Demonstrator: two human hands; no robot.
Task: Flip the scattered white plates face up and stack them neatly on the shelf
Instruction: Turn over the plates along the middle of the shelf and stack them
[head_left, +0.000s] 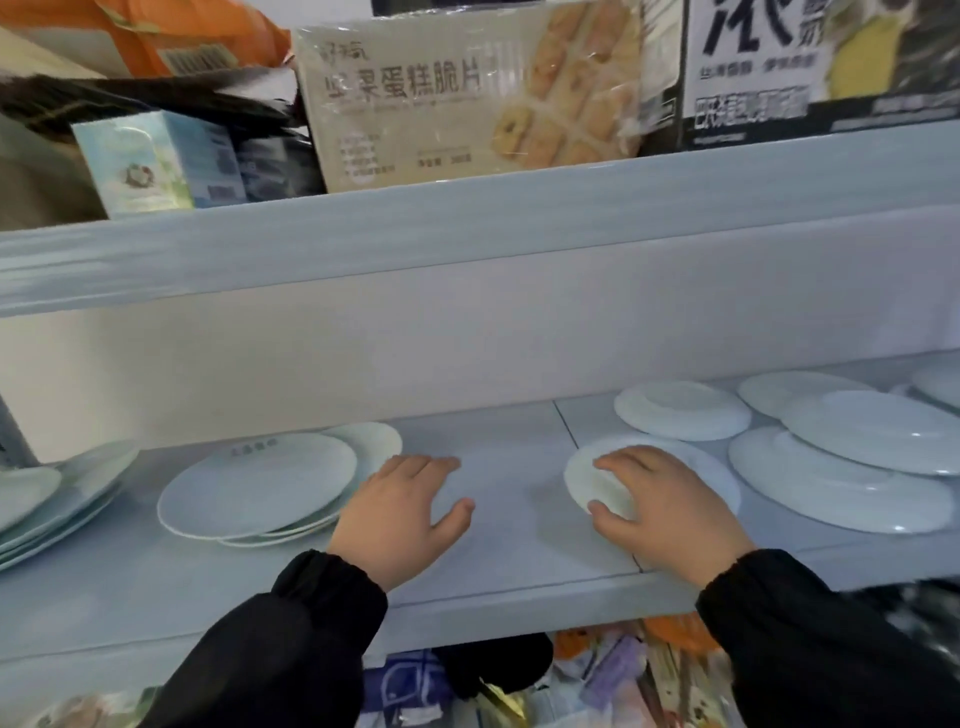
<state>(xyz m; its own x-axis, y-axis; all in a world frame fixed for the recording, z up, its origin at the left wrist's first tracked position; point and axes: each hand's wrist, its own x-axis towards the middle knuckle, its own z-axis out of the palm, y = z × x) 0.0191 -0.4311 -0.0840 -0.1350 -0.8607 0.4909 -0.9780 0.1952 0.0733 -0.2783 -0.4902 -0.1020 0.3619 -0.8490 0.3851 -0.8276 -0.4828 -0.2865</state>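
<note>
Nearest in, 2 black sleeves (291, 639) reach over the shelf (519, 519) edge. The right hand (670, 499) has its grip curled round the left rim of a small white plate (579, 475), thumb on the near side and fingers over the far side. Can't tell which face is up under there. The left hand (402, 512) lies flat and loose on the shelf, holding nothing, just beside the face-up stack (257, 486). So the stack lies left of the held plate, with the left hand in between. My guess is flip, then carry leftward. It's round, so there's no long axis to worry about. Further back right, a face-down plate (680, 410) and bigger overlapping plates (872, 431) wait.
</note>
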